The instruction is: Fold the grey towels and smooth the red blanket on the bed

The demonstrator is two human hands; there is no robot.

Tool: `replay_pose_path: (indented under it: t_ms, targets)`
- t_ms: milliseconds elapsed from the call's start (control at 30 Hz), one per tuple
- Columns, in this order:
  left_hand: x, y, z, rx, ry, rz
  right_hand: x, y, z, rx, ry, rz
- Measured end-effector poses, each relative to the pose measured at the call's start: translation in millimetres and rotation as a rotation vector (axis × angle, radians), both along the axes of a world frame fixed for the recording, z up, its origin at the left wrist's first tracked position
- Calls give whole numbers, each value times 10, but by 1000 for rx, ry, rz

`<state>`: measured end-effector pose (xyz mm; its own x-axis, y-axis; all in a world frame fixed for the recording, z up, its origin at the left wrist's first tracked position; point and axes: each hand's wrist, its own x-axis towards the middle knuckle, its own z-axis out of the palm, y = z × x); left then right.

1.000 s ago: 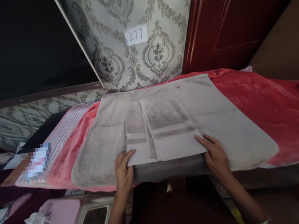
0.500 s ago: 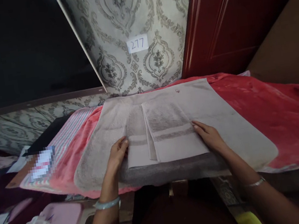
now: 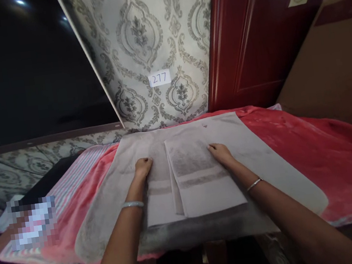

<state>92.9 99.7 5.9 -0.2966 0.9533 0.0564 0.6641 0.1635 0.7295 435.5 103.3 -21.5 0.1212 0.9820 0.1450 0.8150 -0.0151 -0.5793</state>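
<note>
A folded pale towel [image 3: 198, 181] with a woven stripe lies lengthwise on a larger pale towel [image 3: 264, 159] spread over a red blanket [image 3: 334, 150]. My left hand [image 3: 142, 167] rests on the folded towel's left edge near its far end, fingers curled down on the cloth. On the right edge my right hand [image 3: 220, 152] lies at about the same height, fingers together and pressed flat on the towel. Both arms reach forward, each with a bangle at the wrist.
A striped cloth [image 3: 72, 184] lies at the blanket's left end beside a blurred packet [image 3: 32, 222]. Behind stand patterned wallpaper with a paper label reading 277 [image 3: 159, 78], a dark panel [image 3: 25, 74] at left, a red door [image 3: 248, 40] and a brown board [image 3: 331, 59] at right.
Both hands have slid from the folded towel's near corners along its sides to its far part. The camera view has tipped up and moved closer.
</note>
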Motion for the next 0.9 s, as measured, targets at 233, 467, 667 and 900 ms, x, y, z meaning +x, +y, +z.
replay_pose_path:
  t_ms: [233,467,667,900]
  targets:
    - [9,489,59,-27,101,-5,-73,535,77,-29,-3,3]
    - [9,734,-85,-4,178,47,-113,843,-103,-2,41,-69]
    - [0,753,-251,98,165,79,11,919,-305,119,132,-80]
    - [-32,775,-256,152,111,88,133,982,-381,192,210,-66]
